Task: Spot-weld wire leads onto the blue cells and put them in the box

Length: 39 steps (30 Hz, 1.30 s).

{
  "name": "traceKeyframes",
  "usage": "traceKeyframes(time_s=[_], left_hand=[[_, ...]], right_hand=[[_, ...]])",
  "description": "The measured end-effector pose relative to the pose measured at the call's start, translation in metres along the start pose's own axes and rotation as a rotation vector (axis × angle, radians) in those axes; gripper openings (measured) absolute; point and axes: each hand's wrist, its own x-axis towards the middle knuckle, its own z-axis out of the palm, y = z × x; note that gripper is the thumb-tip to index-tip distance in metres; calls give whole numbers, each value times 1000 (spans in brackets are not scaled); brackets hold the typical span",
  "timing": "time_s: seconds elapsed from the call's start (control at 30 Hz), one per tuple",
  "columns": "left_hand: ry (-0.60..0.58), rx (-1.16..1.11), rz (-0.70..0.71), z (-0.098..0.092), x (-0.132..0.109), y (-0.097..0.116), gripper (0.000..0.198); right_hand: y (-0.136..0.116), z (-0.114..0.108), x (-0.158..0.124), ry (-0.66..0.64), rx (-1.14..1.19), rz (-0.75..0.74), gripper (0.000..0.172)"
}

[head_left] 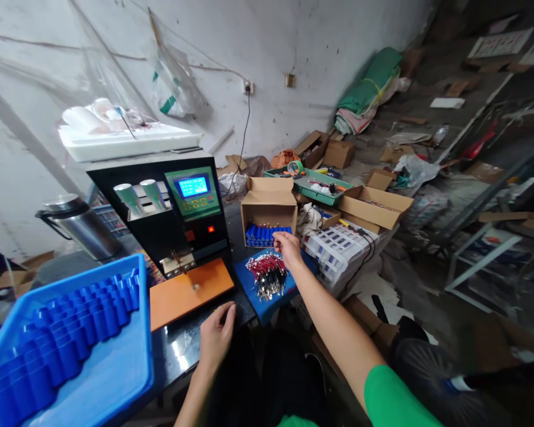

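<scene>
My right hand point(287, 248) is at the front of an open cardboard box point(269, 209), its fingers pinched close against stacked blue cylindrical battery cells point(261, 235). What the fingertips hold, if anything, is hidden. Just below that hand, a heap of short red and black wires point(267, 276) with white connectors lies on a blue cloth point(249, 290). My left hand point(217, 333) rests loosely curled by the table's front edge, with nothing visible in it. Beyond it are an orange board point(193, 296) and a black spot-welding machine point(160, 219) with a lit display.
A blue tray point(146, 332) of blue-wrapped cells stands at left, before a steel jug point(82, 225). A white foam slab point(129, 139) lies on the machine. Right of the box are a green tray point(324, 188), a white plastic basket point(338, 252) and an open carton point(374, 204).
</scene>
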Motion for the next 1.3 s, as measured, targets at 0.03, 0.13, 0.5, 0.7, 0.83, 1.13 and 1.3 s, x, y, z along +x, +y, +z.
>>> traceKeyframes(time_s=[0.03,0.13,0.5,0.7,0.83,1.13,1.3], left_hand=[[13,-18,-10,-1,0,1,38],[79,-86,-43,-3,-2,10,39],[92,-327,-174,-4,-3,49,39],[150,-289,-231,-17,-17,40,36],[122,-229,-222,-40,-21,39,35],[63,-124,-213,-70,-48,49,30],[69,51,-125,-109,-66,35,28]], right_hand=[[-2,4,-6,-12,24,0,24],[-4,18,-30,-75,58,20,24],[29,72,-127,-231,93,142,22],[40,76,-144,-284,-5,128,24],[42,71,-152,-490,-147,47,23],[52,67,-183,-734,-380,-56,20],[54,51,-185,-680,-412,-64,23]])
